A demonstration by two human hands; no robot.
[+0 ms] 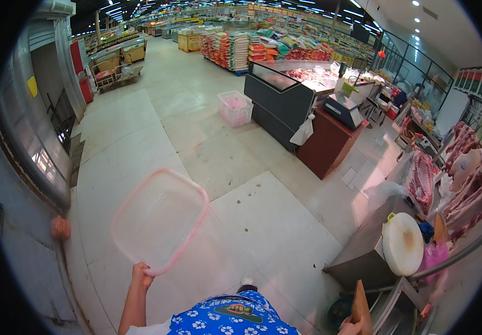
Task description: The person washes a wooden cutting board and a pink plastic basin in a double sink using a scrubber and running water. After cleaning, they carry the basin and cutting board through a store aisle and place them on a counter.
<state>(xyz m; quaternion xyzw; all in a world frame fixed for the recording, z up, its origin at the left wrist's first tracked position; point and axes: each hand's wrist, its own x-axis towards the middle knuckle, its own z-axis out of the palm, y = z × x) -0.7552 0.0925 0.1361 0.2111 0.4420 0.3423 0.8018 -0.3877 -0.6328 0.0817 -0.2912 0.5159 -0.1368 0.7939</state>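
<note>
My left hand (141, 276) is closed on the near rim of a translucent plastic basin (161, 222) with a pink edge, held tilted over the pale tiled floor. At the bottom right, my right hand (351, 325) grips a flat wooden board (362, 307), held upright beside a steel stand. Only part of that hand shows. A blue apron with white flowers (232, 314) covers my front, and one shoe shows just beyond it.
A round white cutting board (403, 244) stands on the steel table at right, near hanging meat (420, 180). A counter with a scale (343, 109), a white plastic crate (235, 109) and stacked sacks (237, 51) are ahead. A metal door (27, 234) is at left.
</note>
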